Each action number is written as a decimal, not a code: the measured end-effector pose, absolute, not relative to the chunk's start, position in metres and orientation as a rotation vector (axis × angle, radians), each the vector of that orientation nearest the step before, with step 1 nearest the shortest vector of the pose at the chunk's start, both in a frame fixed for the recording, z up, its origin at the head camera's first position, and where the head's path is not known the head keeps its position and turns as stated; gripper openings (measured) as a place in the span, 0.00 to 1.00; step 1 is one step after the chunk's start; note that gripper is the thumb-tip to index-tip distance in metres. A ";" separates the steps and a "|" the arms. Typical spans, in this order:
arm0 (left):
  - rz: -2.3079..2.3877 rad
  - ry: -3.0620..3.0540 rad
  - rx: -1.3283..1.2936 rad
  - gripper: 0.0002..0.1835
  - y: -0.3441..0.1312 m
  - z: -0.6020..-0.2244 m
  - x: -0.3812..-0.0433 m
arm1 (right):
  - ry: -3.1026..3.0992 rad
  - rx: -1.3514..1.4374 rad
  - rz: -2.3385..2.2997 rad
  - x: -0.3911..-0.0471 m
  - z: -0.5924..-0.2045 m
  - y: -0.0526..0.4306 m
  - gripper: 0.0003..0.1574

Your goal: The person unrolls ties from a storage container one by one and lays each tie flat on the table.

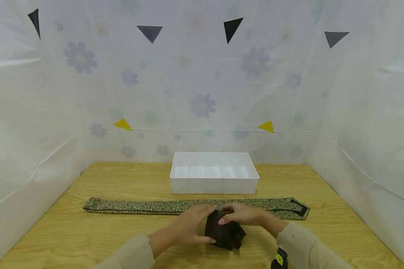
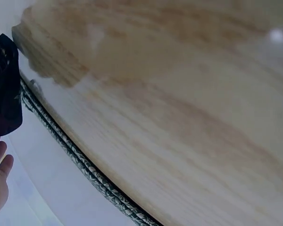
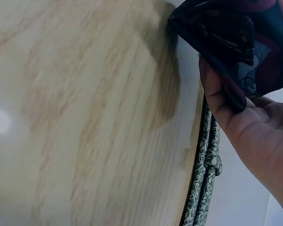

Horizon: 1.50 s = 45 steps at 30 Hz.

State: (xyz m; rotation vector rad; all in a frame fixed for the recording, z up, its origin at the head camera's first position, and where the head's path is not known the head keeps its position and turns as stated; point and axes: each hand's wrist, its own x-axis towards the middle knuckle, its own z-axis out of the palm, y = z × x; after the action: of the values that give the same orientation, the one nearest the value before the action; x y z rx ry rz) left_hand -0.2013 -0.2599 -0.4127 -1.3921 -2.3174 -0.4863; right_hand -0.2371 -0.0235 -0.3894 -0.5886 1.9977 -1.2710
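A dark, maroon-tinted rolled necktie (image 1: 222, 229) is between the two hands, above the near middle of the table. My left hand (image 1: 190, 226) grips its left side, thumb at the near edge and fingers at the far edge. From the right, my right hand (image 1: 240, 215) pinches the roll's upper part. In the right wrist view, a pale label shows inside the folds of the rolled necktie (image 3: 226, 35), with the right thumb and fingers around its edge. The rolled necktie (image 2: 4, 89) is cut off in the left wrist view, with a few left fingertips at its lower end.
A green patterned necktie (image 1: 138, 206) lies stretched across the table (image 1: 70, 231) behind the hands, its wide end at the right. Behind it stands a white divided box (image 1: 215, 185). White sheeting with flowers and triangles encloses the back and sides.
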 end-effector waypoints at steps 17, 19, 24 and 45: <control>-0.564 -2.539 -1.268 0.40 -0.263 -0.418 -0.192 | 2.297 -0.647 -1.269 -0.224 -0.400 -0.031 0.34; -0.573 -2.529 -1.281 0.40 -0.263 -0.418 -0.192 | 2.345 -0.674 -1.283 -0.221 -0.401 -0.032 0.34; -0.578 -2.492 -1.331 0.37 -0.261 -0.418 -0.191 | 2.451 -0.759 -1.308 -0.217 -0.405 -0.033 0.31; -0.466 -2.404 -1.363 0.28 -0.262 -0.416 -0.190 | 2.827 -1.062 -0.755 -0.181 -0.407 -0.010 0.27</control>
State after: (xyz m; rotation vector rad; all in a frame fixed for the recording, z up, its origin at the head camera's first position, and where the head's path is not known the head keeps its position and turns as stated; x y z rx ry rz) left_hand -0.1903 -0.2615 -0.4161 -1.3633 -2.4043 -0.4659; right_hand -0.1813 -0.0104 -0.4075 -1.0616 2.8270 -0.7553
